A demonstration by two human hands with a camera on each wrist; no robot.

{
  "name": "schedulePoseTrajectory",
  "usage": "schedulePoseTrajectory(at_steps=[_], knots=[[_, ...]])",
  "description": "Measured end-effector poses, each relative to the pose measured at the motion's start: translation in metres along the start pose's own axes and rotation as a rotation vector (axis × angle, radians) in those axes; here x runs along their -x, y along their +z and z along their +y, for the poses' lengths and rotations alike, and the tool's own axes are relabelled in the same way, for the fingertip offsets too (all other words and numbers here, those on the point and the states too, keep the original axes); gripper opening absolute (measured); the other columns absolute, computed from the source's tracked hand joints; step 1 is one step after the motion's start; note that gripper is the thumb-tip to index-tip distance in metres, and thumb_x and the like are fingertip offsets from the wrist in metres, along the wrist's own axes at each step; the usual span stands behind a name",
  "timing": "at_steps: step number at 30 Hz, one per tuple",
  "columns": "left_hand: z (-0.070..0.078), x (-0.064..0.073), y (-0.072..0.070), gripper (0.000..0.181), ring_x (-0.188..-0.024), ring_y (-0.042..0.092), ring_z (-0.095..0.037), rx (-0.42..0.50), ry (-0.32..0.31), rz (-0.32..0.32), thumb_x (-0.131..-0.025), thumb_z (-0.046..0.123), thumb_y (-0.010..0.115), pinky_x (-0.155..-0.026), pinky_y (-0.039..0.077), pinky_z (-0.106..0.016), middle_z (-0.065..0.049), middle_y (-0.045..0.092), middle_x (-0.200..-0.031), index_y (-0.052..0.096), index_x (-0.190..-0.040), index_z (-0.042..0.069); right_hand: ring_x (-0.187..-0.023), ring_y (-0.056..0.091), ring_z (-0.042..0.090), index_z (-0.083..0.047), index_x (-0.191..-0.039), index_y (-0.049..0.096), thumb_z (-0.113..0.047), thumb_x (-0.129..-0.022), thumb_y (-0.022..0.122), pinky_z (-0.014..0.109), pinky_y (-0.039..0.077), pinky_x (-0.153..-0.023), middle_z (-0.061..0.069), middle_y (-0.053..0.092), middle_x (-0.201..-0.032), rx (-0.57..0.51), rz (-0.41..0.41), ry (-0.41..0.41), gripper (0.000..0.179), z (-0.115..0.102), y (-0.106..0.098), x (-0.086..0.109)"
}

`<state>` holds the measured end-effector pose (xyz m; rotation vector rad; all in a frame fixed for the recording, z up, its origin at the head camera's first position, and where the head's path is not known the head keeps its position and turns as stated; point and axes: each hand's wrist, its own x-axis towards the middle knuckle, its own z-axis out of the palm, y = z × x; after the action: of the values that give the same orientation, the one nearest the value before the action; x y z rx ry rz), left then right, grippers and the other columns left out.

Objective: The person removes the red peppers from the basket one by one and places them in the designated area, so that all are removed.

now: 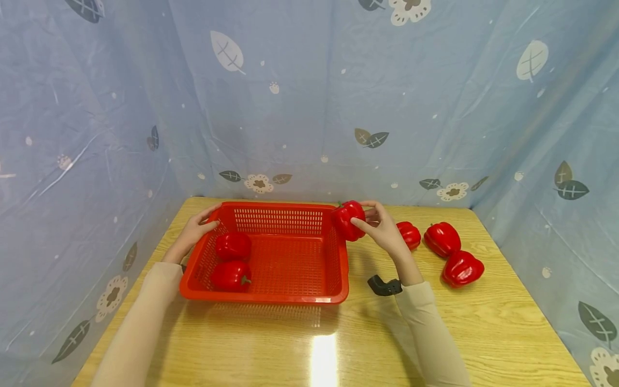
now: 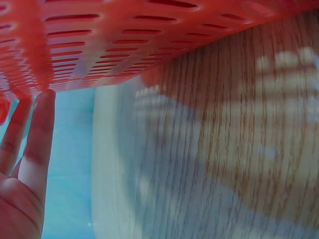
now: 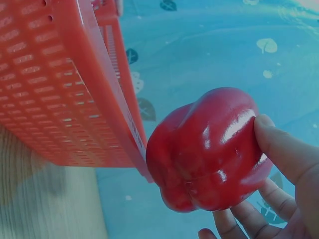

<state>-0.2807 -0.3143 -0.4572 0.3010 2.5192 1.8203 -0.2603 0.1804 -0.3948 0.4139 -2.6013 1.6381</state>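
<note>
Red bell peppers, six by count: one in the hand, two in the basket, three on the counter [image 1: 508,322]. One red slotted basket [image 1: 271,297].

In the basket, against its left side: back pepper [image 1: 234,246] and front pepper [image 1: 228,276], the latter's green stem turned right. On the counter to the right: near pepper [image 1: 409,235], partly behind the right wrist; beyond it, middle pepper [image 1: 442,239] and outer pepper [image 1: 462,269], side by side.

Right arm reaches forward, bent inward at the wrist. Right hand [image 1: 383,228] pinches the held pepper [image 1: 349,220] between thumb and fingers, at the basket's right rim near the back corner; whether pepper meets rim, I cannot tell.

Left arm extends forward along the basket's left side. Left hand [image 1: 192,232] lies at the back-left rim, fingers fairly straight and parted, tips against the basket.
</note>
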Motion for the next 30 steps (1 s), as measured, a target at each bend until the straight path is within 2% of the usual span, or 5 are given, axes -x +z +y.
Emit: schedulePoseTrajectory(at_steps=[7,11,20,27,30], knots=[[0.001,0.0,0.0,0.056,-0.096,0.057,-0.004,0.012,-0.016,-0.001,-0.095,0.021,0.054,-0.071,0.054,-0.025,-0.022,0.036,-0.141,0.031,-0.146,0.017,-0.102,0.052,0.034,-0.008,-0.131,0.043,-0.023,-0.087,0.066,0.042,0.05,-0.078,0.021,0.053,-0.112,-0.014,-0.001,0.019,0.052,-0.016,-0.006,0.009],[-0.001,0.0,-0.001,0.058,-0.096,0.057,-0.004,0.018,-0.022,-0.008,-0.095,0.022,0.054,-0.071,0.054,-0.025,-0.023,0.035,-0.142,0.03,-0.147,0.017,-0.104,0.052,0.035,-0.006,-0.132,0.043,-0.022,-0.088,0.064,0.041,0.049,-0.081,0.022,0.052,-0.113,-0.001,0.012,0.034,0.051,-0.026,-0.011,0.016],[0.004,0.002,0.001,0.057,-0.096,0.056,-0.005,0.009,-0.019,-0.003,-0.095,0.02,0.053,-0.071,0.054,-0.024,-0.023,0.035,-0.143,0.03,-0.147,0.015,-0.103,0.05,0.035,-0.005,-0.132,0.042,-0.02,-0.088,0.064,0.027,0.045,-0.061,0.022,0.05,-0.114,-0.028,0.035,0.042,0.052,-0.018,-0.019,0.024],[0.023,0.008,0.005,0.057,-0.099,0.058,-0.014,0.042,-0.04,-0.015,-0.095,0.011,0.051,-0.069,0.055,-0.025,-0.027,0.033,-0.142,0.027,-0.146,0.007,-0.098,0.053,0.03,-0.003,-0.131,0.044,-0.018,-0.087,0.065,0.026,0.049,-0.072,0.022,0.053,-0.111,-0.018,0.065,0.015,0.051,-0.011,-0.023,0.031],[0.027,0.01,0.005,0.057,-0.098,0.059,-0.016,0.05,-0.05,-0.019,-0.095,0.011,0.051,-0.068,0.055,-0.026,-0.028,0.034,-0.141,0.026,-0.147,0.006,-0.095,0.052,0.026,-0.003,-0.131,0.044,-0.019,-0.087,0.065,0.025,0.05,-0.069,0.022,0.053,-0.111,-0.02,0.07,0.027,0.05,-0.008,-0.026,0.033]])
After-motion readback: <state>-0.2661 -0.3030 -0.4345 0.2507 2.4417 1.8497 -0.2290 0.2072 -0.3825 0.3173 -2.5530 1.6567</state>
